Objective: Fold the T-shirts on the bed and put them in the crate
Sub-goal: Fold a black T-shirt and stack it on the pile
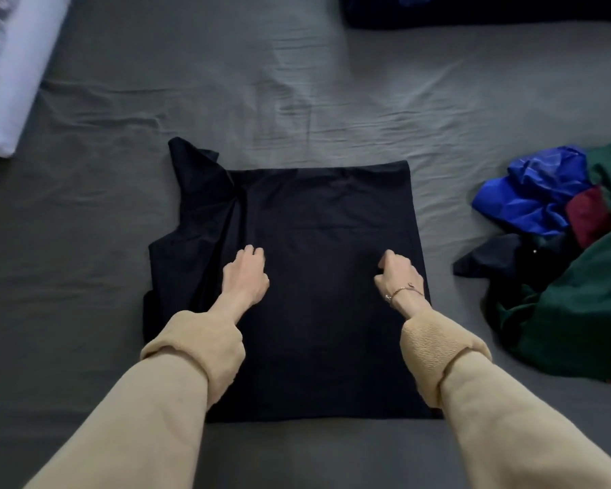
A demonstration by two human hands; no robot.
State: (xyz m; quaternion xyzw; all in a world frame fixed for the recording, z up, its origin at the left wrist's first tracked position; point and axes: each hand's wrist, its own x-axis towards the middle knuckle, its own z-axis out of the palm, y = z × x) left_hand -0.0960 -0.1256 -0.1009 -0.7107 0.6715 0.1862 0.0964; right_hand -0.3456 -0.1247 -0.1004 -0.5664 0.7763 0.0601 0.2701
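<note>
T-shirt (pixel 325 277), black, folds hard to discern.

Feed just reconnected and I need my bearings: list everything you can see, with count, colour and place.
black T-shirt: one, black, bed centre, partly folded, left sleeve still out
heap of garments: one, blue, maroon, green and dark pieces, right edge
dark fabric: one, dark with blue, top right
white object: one, white, blurred, top left
bed sheet: one, grey, under all
left hand: curled on shirt
right hand: curled on shirt, bracelet at wrist
</note>
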